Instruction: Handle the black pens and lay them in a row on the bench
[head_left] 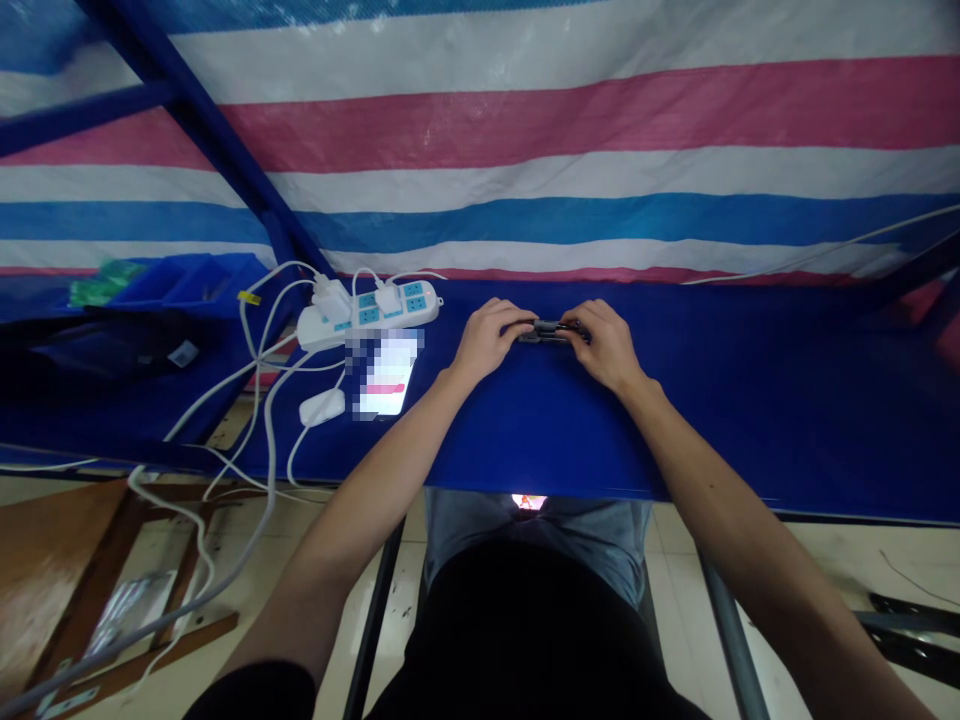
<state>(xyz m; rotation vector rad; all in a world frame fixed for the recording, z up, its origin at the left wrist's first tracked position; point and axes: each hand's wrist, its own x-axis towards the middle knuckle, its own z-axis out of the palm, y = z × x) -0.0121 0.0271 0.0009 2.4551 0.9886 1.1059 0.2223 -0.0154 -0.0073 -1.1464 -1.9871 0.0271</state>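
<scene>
A small, dark, elongated object (549, 330) with a greyish middle lies just above or on the blue tabletop (547, 430); I cannot make out its exact kind. My left hand (489, 342) pinches its left end between thumb and fingers. At the other end, my right hand (606, 345) grips it the same way, fingertips curled in from the right. Parts of the object are covered by the fingers of both hands. Both forearms reach forward over the table's near edge.
Left of my hands are a white power strip (369, 314) with plugs, a lit phone (391, 375) and a white adapter (322, 406). White cables (270, 440) hang over the edge. Blue bins (202, 280) stand far left. A striped sheet (570, 130) hangs behind the table.
</scene>
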